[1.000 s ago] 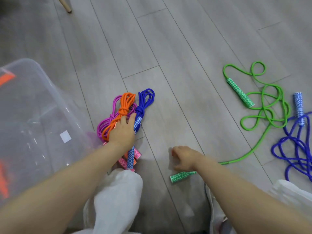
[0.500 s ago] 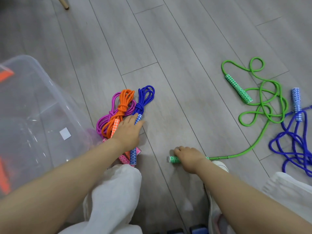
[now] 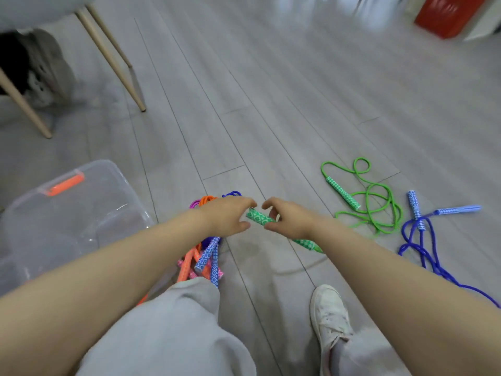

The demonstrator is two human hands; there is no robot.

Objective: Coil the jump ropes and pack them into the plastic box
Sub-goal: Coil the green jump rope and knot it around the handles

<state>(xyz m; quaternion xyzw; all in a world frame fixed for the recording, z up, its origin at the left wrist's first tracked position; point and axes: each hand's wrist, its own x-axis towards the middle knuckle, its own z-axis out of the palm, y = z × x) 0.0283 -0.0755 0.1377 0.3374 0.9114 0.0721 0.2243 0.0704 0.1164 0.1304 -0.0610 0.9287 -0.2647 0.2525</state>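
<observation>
**Green rope picked up, two still loose on the floor**

Three ropes already sit coiled in a bundle (image 3: 206, 256) on the floor, just beside the clear plastic box (image 3: 67, 213), though none of them looks to be inside it yet. So I'd say the coiling is a bit past halfway and the packing hasn't begun.

The right hand (image 3: 287, 217) has its fingers curled round a green handle (image 3: 259, 217), lifted off the floor in front of the knees. The handle's long axis runs roughly left to right, its free end pointing toward the left hand (image 3: 226, 217). That hand reaches in with fingers relaxed and spread, close to the handle's tip but gripping nothing.

The rest of the green rope (image 3: 376, 210) sprawls uncoiled to the right, its second handle (image 3: 343, 192) lying diagonally on the floor. The blue rope (image 3: 423, 248) lies tangled beside it, untouched.
</observation>
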